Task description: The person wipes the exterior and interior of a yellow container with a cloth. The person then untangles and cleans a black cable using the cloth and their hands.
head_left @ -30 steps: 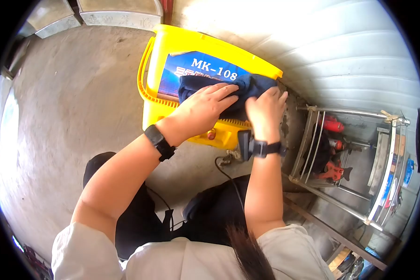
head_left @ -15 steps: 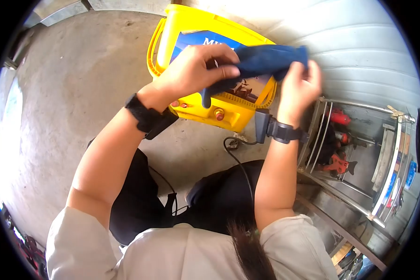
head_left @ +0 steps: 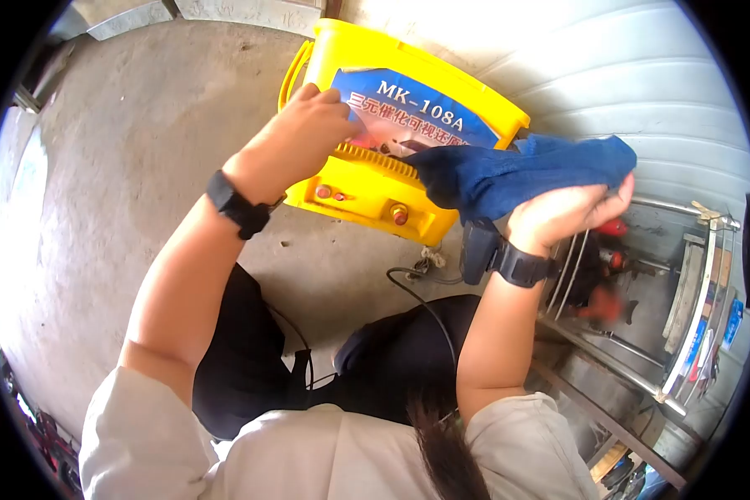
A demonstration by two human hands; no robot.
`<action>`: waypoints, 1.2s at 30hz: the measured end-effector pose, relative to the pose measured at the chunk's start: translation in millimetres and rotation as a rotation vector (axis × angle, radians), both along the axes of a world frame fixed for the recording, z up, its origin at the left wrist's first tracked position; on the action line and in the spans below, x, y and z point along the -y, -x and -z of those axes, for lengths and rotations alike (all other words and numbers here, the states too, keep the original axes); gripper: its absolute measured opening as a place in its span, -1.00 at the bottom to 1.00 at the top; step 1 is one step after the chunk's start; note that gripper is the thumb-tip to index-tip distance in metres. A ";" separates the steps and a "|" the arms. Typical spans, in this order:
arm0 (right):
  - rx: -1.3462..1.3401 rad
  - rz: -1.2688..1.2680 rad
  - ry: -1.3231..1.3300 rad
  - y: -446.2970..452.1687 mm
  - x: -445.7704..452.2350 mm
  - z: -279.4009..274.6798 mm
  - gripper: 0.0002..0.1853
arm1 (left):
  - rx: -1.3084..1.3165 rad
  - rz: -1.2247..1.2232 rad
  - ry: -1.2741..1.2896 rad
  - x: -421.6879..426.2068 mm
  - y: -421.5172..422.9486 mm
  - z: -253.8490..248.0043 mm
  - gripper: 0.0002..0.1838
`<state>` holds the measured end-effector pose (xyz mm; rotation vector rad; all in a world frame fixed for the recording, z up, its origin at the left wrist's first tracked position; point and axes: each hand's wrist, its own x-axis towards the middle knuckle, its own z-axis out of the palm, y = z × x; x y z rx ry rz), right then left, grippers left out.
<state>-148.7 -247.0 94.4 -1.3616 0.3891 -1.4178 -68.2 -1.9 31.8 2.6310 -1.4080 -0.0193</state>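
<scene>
A blue cloth (head_left: 525, 171) drapes over my right hand (head_left: 562, 212), whose fingers curl up around its right end. The cloth's darker left end hangs loose in front of the yellow machine. My left hand (head_left: 304, 133) is at the left part of the machine's label, apart from the cloth. Its fingers are curled in, and the fingertips are blurred, so what they hold, if anything, does not show. Behind both hands stands the yellow machine (head_left: 408, 54), boxy with rounded edges, a blue "MK-108A" label (head_left: 442, 108) and red-brass fittings (head_left: 400, 215) low on its front.
A metal rack (head_left: 625, 367) with red tools (head_left: 612, 254) stands at the right, beside a pale ribbed wall (head_left: 642, 92). A black cable (head_left: 408, 287) runs from near the machine toward my legs. Concrete floor (head_left: 142, 125) extends to the left.
My left hand has let go of the blue cloth and moved left and slightly down. My right hand has moved right and down with the cloth, which now hangs more spread out.
</scene>
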 end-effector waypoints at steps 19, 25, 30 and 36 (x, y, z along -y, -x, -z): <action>-0.033 -0.067 0.354 16.7 -17.9 -68.1 -0.65 | -0.024 -0.597 0.920 20.1 -41.1 31.5 -0.33; -0.346 -0.021 0.966 -48.1 -78.3 28.8 -0.74 | 0.070 -0.526 0.837 17.4 -36.1 40.5 -0.31; -0.512 -0.239 0.938 -75.1 -141.3 44.1 -0.78 | 0.237 -0.540 0.657 7.4 -36.5 49.7 -0.49; -0.565 -0.116 0.988 -62.7 -110.1 49.7 -0.79 | 0.312 -0.479 0.587 -4.4 -48.1 30.6 -0.65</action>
